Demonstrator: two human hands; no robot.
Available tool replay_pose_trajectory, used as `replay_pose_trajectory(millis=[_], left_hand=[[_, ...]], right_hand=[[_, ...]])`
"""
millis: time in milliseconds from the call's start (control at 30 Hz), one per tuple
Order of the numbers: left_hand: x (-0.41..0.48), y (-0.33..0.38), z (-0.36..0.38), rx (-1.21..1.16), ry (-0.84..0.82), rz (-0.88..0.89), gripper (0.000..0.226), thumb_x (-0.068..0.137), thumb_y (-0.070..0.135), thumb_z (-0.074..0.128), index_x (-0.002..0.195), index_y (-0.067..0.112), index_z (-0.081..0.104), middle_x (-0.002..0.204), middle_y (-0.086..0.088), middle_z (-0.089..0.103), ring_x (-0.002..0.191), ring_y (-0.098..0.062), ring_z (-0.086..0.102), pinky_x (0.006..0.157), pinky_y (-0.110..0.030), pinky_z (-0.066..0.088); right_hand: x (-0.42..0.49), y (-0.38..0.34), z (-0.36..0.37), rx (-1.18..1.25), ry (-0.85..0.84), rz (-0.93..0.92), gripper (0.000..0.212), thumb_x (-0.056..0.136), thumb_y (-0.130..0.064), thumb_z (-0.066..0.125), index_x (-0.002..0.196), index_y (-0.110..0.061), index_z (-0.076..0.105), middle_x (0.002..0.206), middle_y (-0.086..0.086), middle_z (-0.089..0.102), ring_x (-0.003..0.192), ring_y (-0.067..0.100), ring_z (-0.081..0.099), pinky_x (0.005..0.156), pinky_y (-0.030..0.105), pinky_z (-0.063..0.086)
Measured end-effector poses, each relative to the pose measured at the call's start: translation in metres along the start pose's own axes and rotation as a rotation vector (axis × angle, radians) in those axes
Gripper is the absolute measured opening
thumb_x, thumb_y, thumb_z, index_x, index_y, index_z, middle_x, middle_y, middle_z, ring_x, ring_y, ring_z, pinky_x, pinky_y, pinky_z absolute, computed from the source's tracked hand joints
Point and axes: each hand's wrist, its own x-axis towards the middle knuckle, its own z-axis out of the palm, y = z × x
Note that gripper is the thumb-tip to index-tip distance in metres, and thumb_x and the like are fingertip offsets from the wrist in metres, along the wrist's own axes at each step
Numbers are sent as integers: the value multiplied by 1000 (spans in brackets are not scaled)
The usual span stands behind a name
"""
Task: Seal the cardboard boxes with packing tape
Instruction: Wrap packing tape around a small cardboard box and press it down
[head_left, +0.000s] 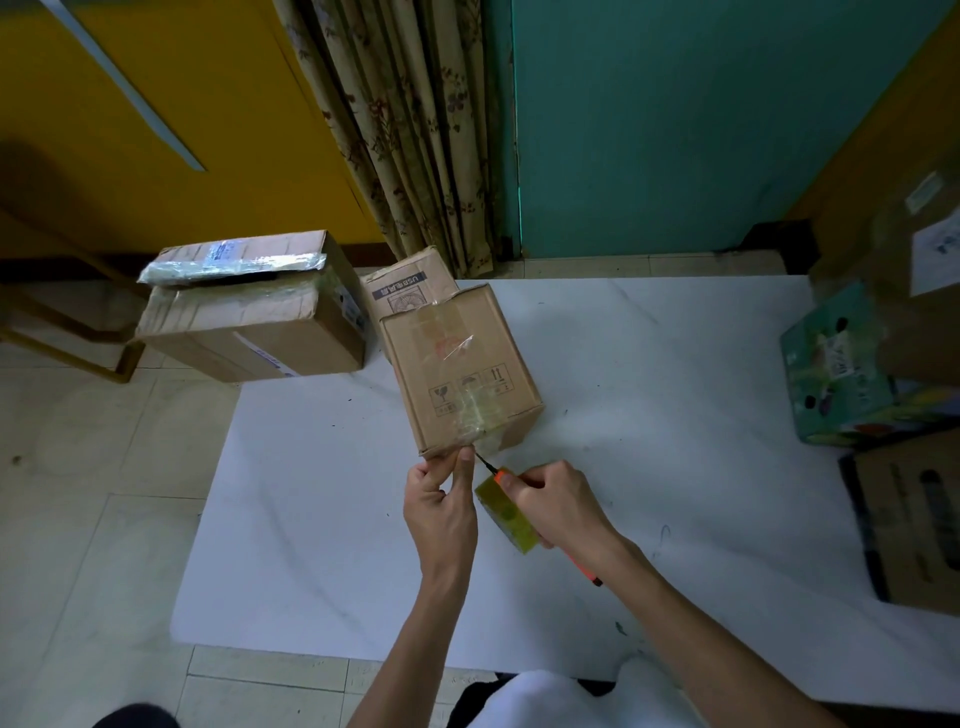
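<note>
Found near the middle of a white tabletop (675, 441): a small brown cardboard box (457, 364), lying skewed, with its near corner at the left fingertips. Noted clear packing tape (480, 415) along its upper face, glossy and wrinkled, carried over the near edge and down the front side. Noted also a looser, crumpled patch of film higher up, and black handling symbols printed beside the tape. Top closed.

Left hand (441, 512) at the box's near corner, pinching the tape end between thumb and forefinger just under the edge, remaining fingers curled behind.

Right hand (558, 506) just beside it, wrapped round a yellowish tape roll (506, 512) and an orange-handled utility knife (501, 474) together. Blade aimed up and left at the tape by the left fingertips; contact cannot be told. Tail of the handle visible below the wrist.

Recorded behind the small box, touching it: a second box with a fan print (405, 288). To the left, a large taped carton (249, 322). At the tabletop's right edge, a green printed box (836, 374). Behind, a patterned curtain (405, 130).
</note>
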Motion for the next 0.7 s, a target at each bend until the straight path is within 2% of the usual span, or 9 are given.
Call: replay_pose_trajectory(millis=[133,267,467,633,700], left_hand=[[3,1,-1,10,8,8,24,95,33,67,112,20,78,107,-1,63,99,-1,58,73,-3,43],[5,2,-1,5,4,-2,19,95,36,67,108,26,77,107,1,63,96,6,58,77,-12,45],[10,4,1,22,-7,19,20,94,35,69,104,22,79,105,-3,66,98,-8,61,70,-9,45],[9,6,4,-14,3,7,7,94,35,68,96,34,74,104,-7,65,96,-12,61,78,-25,50],[9,8,4,-15,2,18,6,95,35,68,92,38,73,103,-9,64,96,-14,61,78,-26,50]], right_hand=[[-4,-2,-1,68,-35,63,45,95,-44,60,63,-13,55,57,3,55,47,17,52,45,23,45],[-8,0,-7,41,-41,43,45,95,-45,59,66,-11,54,57,4,55,43,16,52,44,24,44],[-14,7,-13,5,-25,-16,42,96,-39,56,64,-12,53,55,3,54,43,16,53,47,27,46],[-19,11,-4,101,60,-6,44,98,-37,54,65,-8,56,55,5,54,42,14,52,43,23,43],[-20,12,0,192,73,12,44,98,-36,54,67,-5,59,56,7,55,42,15,52,42,22,41]])
